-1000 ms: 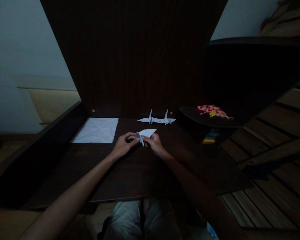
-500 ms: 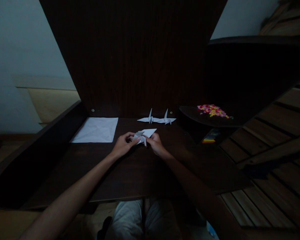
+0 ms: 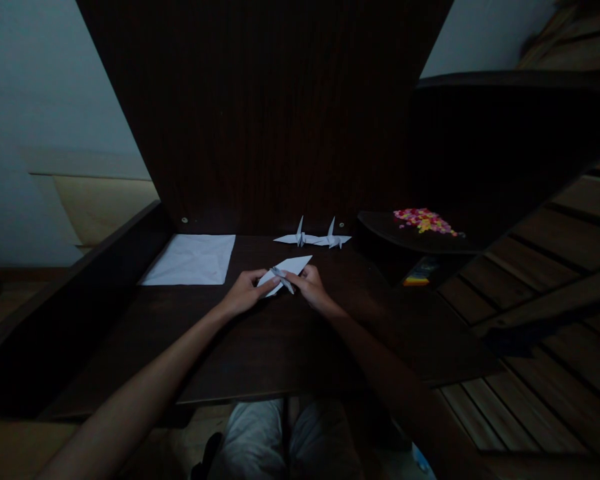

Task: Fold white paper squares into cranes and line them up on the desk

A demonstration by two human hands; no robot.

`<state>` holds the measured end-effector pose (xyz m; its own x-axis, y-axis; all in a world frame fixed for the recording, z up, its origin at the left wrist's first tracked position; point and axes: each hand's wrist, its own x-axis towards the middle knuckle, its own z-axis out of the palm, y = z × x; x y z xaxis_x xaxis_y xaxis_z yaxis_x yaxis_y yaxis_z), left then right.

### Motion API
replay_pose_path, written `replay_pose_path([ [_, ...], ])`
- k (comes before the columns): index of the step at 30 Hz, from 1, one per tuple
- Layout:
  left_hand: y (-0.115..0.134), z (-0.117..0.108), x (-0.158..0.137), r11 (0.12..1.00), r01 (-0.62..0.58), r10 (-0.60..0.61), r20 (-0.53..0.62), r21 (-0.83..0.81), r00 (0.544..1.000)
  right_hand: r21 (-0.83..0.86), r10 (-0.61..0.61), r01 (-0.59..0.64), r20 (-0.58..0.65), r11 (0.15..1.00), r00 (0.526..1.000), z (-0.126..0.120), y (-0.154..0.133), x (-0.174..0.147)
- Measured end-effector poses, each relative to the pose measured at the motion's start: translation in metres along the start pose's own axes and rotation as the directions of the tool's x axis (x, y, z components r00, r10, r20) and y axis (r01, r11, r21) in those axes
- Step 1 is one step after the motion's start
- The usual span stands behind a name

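Between my two hands is a white origami crane [image 3: 299,265], its wings spread to either side and a thin folded piece lying across its middle. My left hand [image 3: 247,291] pinches its left wing. With thumb on top and fingers beneath, my right hand [image 3: 310,285] grips the right part near the middle. Behind them, two finished-looking paper cranes [image 3: 313,239] stand side by side against the desk's back panel, each with a point sticking up. A creased white sheet of paper [image 3: 193,259] lies flat to the left of my left hand.
The dark wooden desk [image 3: 220,363] has a raised side board [image 3: 70,313] on the left. To the right, a rounded shelf [image 3: 380,230] carries a heap of small pink, red and yellow pieces [image 3: 425,220]. Wooden slats [image 3: 525,407] lie beyond the desk's right edge.
The paper crane's wings have come down and spread flatter, and its middle flap now lies across it. My hands have barely shifted; the other paper things stay put.
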<state>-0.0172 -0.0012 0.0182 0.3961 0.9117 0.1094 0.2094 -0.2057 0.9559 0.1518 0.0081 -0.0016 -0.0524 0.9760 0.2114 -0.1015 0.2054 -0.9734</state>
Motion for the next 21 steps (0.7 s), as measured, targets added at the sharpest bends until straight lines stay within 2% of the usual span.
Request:
replay_pose_path([
  [6, -0.0009, 0.0013, 0.0004, 0.983, 0.049, -0.027, 0.125, -0.178, 0.992, -0.036, 0.028, -0.026, 0.07, 0.999, 0.997, -0.0005, 0.001, 0.0014],
  [9, -0.0008, 0.0004, 0.0002, 0.989, 0.034, -0.015, 0.131, -0.142, 0.991, -0.036, 0.027, -0.025, 0.075, 0.999, 0.997, -0.0005, -0.0007, 0.0016],
  [14, 0.0001, -0.0001, -0.0007, 0.998, 0.039, -0.035, 0.068, -0.054, 0.997, -0.017, 0.033, -0.032, 0.083, 0.999, 0.996, 0.0001, -0.0027, 0.0007],
  [21, 0.001, -0.0007, -0.0015, 0.998, 0.044, -0.039, 0.108, -0.04, 0.993, 0.03, 0.052, -0.057, 0.15, 0.998, 0.987, 0.0038, -0.0027, -0.0025],
])
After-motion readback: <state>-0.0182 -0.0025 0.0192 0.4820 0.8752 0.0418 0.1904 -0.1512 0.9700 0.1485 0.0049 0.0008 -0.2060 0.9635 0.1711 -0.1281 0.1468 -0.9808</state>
